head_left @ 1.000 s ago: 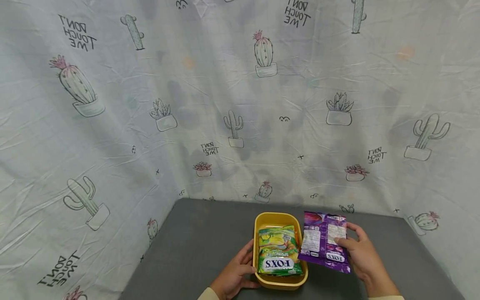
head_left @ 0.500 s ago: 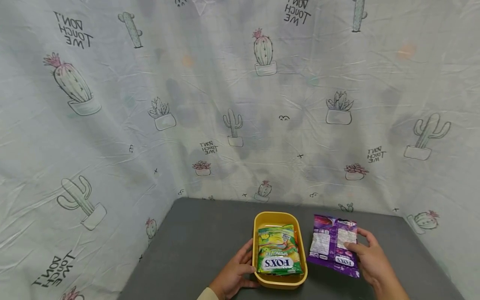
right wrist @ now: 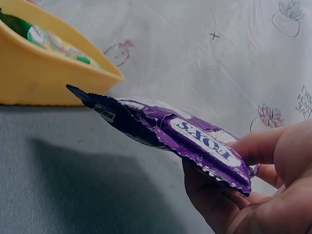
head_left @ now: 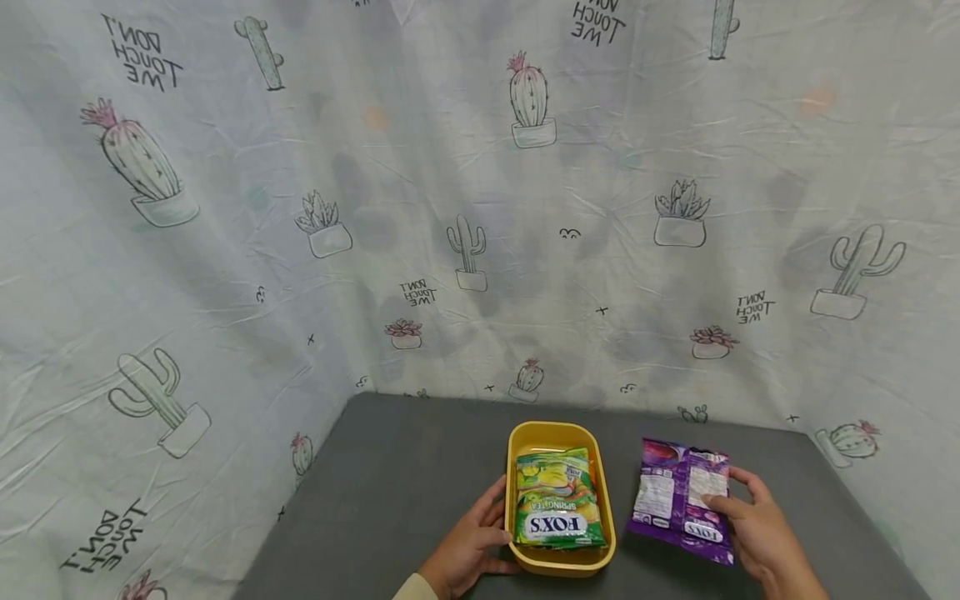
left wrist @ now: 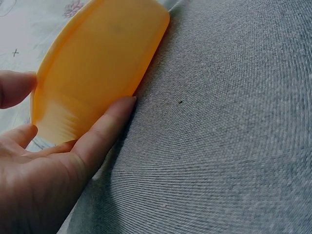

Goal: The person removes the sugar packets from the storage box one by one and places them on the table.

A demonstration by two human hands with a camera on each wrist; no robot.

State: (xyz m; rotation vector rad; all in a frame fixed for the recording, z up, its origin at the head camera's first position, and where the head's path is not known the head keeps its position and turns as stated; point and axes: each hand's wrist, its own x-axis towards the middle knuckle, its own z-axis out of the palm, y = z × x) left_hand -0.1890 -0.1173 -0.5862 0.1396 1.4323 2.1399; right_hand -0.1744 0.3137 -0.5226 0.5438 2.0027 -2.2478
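Observation:
My right hand [head_left: 761, 533] pinches a purple FOX'S candy bag [head_left: 678, 496] by its right side, thumb on top and fingers underneath. In the right wrist view the candy bag [right wrist: 195, 134] hangs over the table, its shadow below it. A yellow plastic container [head_left: 562, 571] stands to the left of the bag, a gap between them. Inside it lies a green FOX'S Spring Tea candy bag [head_left: 558, 500]. My left hand [head_left: 476, 537] holds the container at its left side and near corner. The left wrist view shows fingers [left wrist: 105, 126] along the container's outer wall.
The grey table [head_left: 405, 475] stretches to both sides of the container. A pale curtain [head_left: 585, 192] printed with cacti hangs behind the table and along its left and right sides.
My right hand has carried the purple candy bag rightward and slightly nearer, from beside the container's rim to well away from it. The left hand and container have stayed in place.

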